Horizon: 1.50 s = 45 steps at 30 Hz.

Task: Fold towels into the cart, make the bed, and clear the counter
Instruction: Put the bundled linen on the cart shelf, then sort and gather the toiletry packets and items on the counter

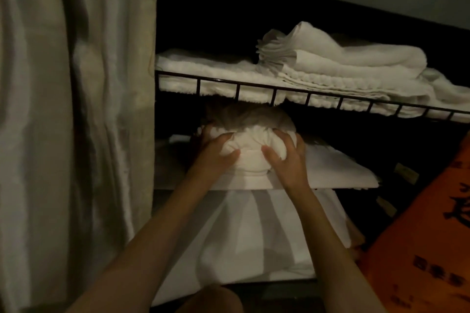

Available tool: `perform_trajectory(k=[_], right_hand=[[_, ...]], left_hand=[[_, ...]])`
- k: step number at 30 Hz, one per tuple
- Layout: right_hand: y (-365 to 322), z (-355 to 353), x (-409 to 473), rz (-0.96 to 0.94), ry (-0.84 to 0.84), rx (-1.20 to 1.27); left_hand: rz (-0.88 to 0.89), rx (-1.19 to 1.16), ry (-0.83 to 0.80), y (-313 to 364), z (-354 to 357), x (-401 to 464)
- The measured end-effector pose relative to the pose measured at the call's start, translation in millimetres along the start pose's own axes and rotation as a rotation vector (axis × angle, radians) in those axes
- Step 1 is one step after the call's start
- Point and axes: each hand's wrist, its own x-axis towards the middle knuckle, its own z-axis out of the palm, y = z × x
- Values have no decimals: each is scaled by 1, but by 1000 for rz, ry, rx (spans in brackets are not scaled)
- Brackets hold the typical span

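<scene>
Between both hands — towel bundle, crosswise

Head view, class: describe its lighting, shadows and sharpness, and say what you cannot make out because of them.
Head view: dim and uneven; the folded white towel held by the left hand and right hand is brightest; the recess behind the wire shelf rail falls to black, hiding the back of the cart; the curtain looks soft and grainy; straight edges bow slightly towards the frame borders.
</scene>
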Motion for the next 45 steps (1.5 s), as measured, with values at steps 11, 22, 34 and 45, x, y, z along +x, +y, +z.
perform_trajectory(k=[11, 22, 34, 45], right_hand=[[-8, -82, -47, 283, -190, -534], [-107, -375, -72, 610, -130, -873], [-238, -545, 101, 569, -120, -839], [-189, -566, 270, 456, -236, -772]], left_hand=[[437, 403, -95, 96, 42, -45], [574, 269, -749, 373, 25, -66], [664, 178, -669, 592, -59, 91], [555, 309, -620, 623, -28, 250]])
